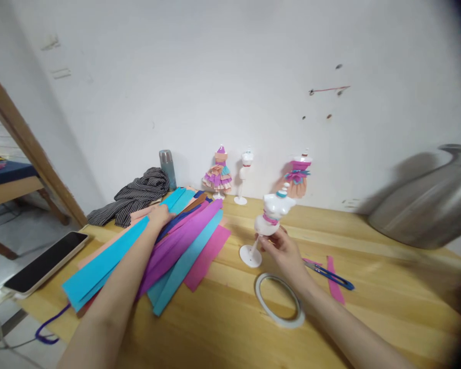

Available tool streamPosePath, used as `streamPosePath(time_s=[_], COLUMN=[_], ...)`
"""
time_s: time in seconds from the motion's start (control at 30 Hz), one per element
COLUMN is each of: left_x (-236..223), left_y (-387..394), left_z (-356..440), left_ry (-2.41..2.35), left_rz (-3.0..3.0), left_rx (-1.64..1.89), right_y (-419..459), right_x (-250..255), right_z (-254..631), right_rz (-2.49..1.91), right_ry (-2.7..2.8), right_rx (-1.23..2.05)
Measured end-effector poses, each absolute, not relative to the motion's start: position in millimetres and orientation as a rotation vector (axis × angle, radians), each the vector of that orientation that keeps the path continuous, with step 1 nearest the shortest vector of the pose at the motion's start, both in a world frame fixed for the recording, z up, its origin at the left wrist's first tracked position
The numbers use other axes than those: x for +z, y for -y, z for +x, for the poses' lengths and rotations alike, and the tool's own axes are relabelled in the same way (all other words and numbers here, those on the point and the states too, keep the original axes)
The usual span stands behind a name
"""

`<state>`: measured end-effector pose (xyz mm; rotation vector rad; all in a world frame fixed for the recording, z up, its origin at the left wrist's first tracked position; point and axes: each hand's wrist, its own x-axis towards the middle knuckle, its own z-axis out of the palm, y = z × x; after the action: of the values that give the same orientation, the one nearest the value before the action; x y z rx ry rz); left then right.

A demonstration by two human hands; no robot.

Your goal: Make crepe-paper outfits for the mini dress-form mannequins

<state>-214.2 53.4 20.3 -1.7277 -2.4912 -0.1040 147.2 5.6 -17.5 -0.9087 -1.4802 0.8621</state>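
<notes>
My left hand (159, 216) is closed over a light blue strip of crepe paper (111, 264) at the left of the table; its fingertips are partly hidden. Purple crepe paper (180, 238) and pink crepe paper (208, 256) lie fanned out beside it. My right hand (281, 247) grips a small white mannequin (267, 228) low on its body, near the stem. This mannequin leans to the right and has a pink band at its waist and a blue ring at its neck. A roll of white tape (279, 322) lies flat below my right hand.
Blue thread snips (334, 277) and a pink paper strip (333, 282) lie at right. Along the wall stand a dressed mannequin (217, 177), a bare one (247, 160) and another dressed one (299, 171). A flask (168, 169), striped cloth (138, 192), phone (48, 261) and metal vessel (426, 205) surround them.
</notes>
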Motion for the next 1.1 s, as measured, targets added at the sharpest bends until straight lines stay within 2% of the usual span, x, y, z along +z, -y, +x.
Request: streamPosePath(time_s=[0.17, 0.6, 0.8, 1.1], left_x=[11.9, 47.1, 50.6, 38.5], left_y=[-61.5, -50.7, -47.0, -51.3], left_z=[-223.2, -246.3, -229.7, -207.1], left_ry=[2.529, 2.617, 2.604, 2.535], left_rz=[-1.710, -1.533, -1.572, -1.901], left_rx=[-0.187, -0.551, -0.542, -0.329], right_y=[-6.0, -4.2, -3.6, -3.9], right_x=[-15.8, -10.4, -9.9, -10.8], right_z=[148.0, 147.4, 146.8, 145.6], right_rz=[-0.900, -0.935, -0.929, -0.946], right_ry=[1.501, 1.495, 1.478, 1.490], right_rx=[0.856, 0.888, 0.906, 0.897])
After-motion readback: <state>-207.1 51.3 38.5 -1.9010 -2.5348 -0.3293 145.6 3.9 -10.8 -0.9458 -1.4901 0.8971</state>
